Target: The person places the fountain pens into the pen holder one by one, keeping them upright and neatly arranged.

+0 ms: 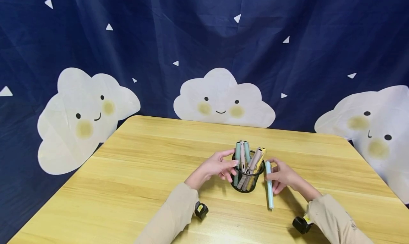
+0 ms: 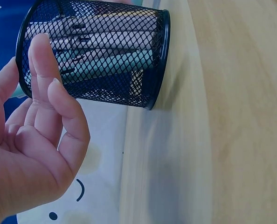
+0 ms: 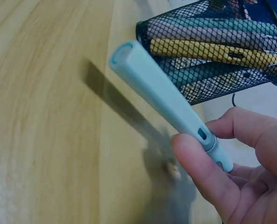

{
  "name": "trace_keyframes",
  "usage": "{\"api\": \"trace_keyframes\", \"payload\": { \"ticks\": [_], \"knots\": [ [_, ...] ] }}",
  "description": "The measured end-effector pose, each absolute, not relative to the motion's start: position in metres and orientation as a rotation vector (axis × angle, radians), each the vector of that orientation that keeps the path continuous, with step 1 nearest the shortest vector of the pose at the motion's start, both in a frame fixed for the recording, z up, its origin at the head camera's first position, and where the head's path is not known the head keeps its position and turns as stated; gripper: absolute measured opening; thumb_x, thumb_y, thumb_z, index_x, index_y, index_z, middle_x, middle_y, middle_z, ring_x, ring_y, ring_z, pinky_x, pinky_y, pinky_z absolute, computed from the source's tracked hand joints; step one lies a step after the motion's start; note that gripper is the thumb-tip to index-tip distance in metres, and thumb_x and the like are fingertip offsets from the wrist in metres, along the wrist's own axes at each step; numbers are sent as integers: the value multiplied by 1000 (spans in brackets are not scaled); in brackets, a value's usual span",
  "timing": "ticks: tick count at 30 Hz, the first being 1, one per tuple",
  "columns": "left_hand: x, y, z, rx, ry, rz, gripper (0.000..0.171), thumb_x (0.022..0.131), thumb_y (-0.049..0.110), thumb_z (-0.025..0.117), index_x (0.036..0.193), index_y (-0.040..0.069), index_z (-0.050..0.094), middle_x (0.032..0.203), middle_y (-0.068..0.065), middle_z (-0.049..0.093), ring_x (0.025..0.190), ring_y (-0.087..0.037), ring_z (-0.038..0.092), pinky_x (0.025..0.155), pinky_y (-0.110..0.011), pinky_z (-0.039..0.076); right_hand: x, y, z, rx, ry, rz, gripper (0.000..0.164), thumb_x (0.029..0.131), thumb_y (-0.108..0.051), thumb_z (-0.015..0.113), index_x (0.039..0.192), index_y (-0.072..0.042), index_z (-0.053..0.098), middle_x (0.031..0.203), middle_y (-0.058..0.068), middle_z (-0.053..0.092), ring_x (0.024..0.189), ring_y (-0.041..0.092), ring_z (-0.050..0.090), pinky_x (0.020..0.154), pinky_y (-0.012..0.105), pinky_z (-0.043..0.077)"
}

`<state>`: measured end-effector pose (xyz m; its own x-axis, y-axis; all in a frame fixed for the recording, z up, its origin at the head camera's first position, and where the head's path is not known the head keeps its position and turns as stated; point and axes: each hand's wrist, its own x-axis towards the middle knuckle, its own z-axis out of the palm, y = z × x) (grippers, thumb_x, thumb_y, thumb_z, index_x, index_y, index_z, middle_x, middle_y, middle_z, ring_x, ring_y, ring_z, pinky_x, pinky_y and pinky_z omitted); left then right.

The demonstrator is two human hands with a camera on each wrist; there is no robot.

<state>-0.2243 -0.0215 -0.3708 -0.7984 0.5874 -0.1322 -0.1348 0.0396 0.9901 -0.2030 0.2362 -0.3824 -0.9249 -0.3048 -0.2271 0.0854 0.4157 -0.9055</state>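
Observation:
A black mesh pen holder (image 1: pixel 244 187) stands upright on the table with several pens (image 1: pixel 252 162) in it, green, greyish-pink and yellow. My left hand (image 1: pixel 220 166) is at its left side, thumb and index finger spread at the rim. In the left wrist view, the other fingers (image 2: pixel 46 60) are loosely bent beside the mesh (image 2: pixel 106 51). To the right of the holder, my right hand (image 1: pixel 282 175) pinches a light blue pen (image 1: pixel 269 185) between thumb and fingers. The right wrist view has this pen (image 3: pixel 164 93) slanting, one flat end towards the camera, above its shadow.
The wooden table (image 1: pixel 127 173) reaches back to a dark blue curtain (image 1: pixel 204 31) printed with white smiling clouds. Small black cameras (image 1: pixel 201 210) are strapped at both wrists, over beige sleeves (image 1: pixel 174 212).

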Motion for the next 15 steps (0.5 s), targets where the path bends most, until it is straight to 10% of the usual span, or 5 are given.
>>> {"api": "trace_keyframes", "payload": {
  "ticks": [15],
  "knots": [
    [-225,-21,-370,445,1826,1803,63,88,19,58,141,12,26,70,-11,64,47,-15,58,40,-18,42,-207,244,-366,-249,2346,-1783,72,75,8,60,133,4,18,77,9,51,55,16,58,53,38,54]
  ]
}}
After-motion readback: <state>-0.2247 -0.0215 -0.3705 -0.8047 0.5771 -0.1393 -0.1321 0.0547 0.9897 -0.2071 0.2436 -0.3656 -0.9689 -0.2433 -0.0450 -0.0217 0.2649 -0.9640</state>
